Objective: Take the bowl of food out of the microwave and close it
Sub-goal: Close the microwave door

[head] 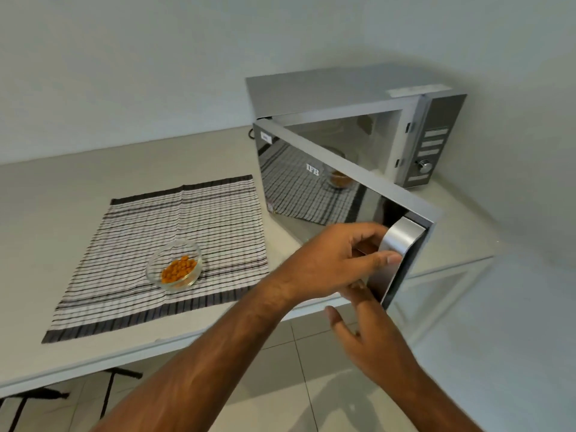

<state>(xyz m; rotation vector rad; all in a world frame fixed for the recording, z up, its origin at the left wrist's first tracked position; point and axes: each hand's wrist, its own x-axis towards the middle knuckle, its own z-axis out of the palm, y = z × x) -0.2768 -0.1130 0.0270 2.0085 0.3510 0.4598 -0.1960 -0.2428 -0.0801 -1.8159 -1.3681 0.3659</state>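
Observation:
A clear glass bowl (152, 269) with orange food stands on a striped cloth (162, 226) on the counter, left of the microwave. The silver microwave (343, 92) sits at the back right with its mirrored door (311, 188) swung wide open toward me; the cavity looks bare. My left hand (333, 260) is closed around the silver door handle (402, 238) at the door's free edge. My right hand (371, 335) is just below it, fingers apart, fingertips against the door's lower corner, holding nothing.
The white counter (62, 188) ends in a front edge running from lower left to right. The microwave's control panel with a knob (425, 166) faces right. A tiled floor (296, 385) and dark stool legs (118, 378) lie below the counter.

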